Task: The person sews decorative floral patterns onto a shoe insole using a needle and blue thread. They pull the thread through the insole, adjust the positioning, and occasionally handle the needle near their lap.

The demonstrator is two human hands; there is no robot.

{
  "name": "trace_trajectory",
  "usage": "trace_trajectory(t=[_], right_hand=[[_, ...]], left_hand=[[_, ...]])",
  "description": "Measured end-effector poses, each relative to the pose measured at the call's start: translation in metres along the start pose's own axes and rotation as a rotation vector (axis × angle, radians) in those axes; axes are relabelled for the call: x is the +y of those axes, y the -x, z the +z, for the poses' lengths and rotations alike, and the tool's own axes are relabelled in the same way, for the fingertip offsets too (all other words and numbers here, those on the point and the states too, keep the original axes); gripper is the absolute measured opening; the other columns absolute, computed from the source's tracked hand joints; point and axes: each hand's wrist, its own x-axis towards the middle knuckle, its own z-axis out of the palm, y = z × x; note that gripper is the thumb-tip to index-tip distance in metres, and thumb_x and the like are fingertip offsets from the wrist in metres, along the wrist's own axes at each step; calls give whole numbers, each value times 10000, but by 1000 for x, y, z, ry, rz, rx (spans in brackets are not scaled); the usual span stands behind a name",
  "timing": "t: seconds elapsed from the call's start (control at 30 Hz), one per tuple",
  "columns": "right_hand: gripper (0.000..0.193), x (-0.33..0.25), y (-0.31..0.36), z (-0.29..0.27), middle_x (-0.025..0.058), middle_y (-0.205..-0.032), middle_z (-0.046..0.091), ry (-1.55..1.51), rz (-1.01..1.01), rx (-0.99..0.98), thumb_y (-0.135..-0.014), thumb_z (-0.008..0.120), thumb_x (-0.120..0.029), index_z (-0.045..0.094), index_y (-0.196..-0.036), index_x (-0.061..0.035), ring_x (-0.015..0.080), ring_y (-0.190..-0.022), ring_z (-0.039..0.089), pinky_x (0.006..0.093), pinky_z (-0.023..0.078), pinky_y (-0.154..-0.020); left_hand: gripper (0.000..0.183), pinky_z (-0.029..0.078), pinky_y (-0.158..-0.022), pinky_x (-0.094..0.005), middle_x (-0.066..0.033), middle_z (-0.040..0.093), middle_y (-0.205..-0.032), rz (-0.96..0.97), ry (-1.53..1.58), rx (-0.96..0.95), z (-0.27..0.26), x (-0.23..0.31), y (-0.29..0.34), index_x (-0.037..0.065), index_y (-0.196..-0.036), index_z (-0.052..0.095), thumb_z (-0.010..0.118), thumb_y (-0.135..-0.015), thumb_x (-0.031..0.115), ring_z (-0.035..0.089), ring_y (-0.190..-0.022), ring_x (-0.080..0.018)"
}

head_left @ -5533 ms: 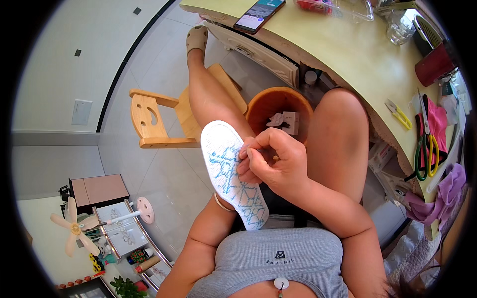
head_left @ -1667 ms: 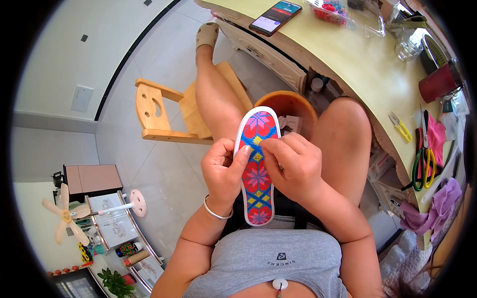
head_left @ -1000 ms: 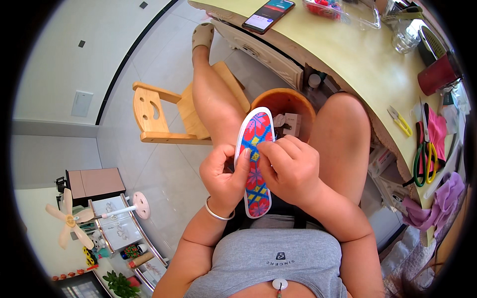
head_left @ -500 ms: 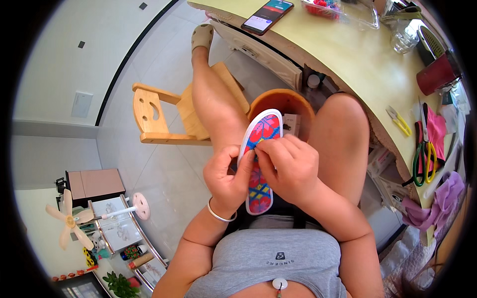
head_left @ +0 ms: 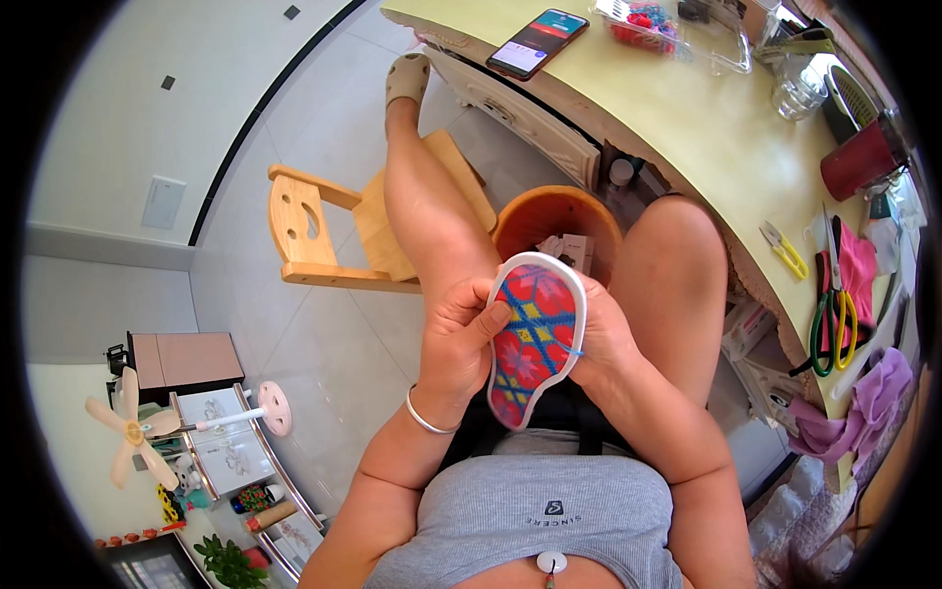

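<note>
A patterned insole [head_left: 535,329] with a white rim stands tilted above my lap, its red, blue and yellow woven face toward me. My left hand [head_left: 466,329] is closed on its left edge, thumb pressed on the pattern and fingers behind. Against the right edge is my right hand [head_left: 603,339], whose fingers are hidden behind the insole, so their grip does not show. A short bit of blue yarn [head_left: 575,351] shows at that edge, beside the right hand.
On the yellow tabletop [head_left: 687,128] at the right lie a phone [head_left: 538,44], a plastic box with yarn [head_left: 643,27], a drinking glass [head_left: 800,93], yellow snips [head_left: 785,250] and scissors [head_left: 834,314]. A round bin [head_left: 559,206] stands between my knees. Left is a wooden chair [head_left: 314,231].
The insole has turned, its wider end now up and its face toward me. My right hand has gone from pinching at its front to behind its right edge. The left thumb presses higher.
</note>
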Motion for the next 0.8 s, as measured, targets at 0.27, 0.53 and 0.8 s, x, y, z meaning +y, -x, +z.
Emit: trace_trajectory(t=[0.27,0.53,0.8], right_hand=[[127,-102,7,-52,86,-885,603,-602,-385,-64,-965,553,-89,561,-1025,23,108,-686,537,183,481,-555],[154,-82,23,8,1,-783,530,450,-906,409,-964,530,-82,595,-1090,-20,50,-676,460,188,355,-543],[129,-4,-4,28,54,-730,623,1335,-1228,-102,-758,651,26,643,-860,-53,223,-635,608,308,495,-557]], left_hand=[[124,419,-566,-275,-63,495,-746,91,270,-118,-44,37,-12,37,-924,502,556,-956,145,485,-616,-167],[210,350,-531,-278,-50,457,-703,-252,843,-190,-36,17,-8,39,-883,514,480,-976,224,422,-550,-144],[230,335,-470,-273,-64,484,-668,-409,1102,-407,-26,-22,-13,31,-873,537,500,-960,240,420,-517,-147]])
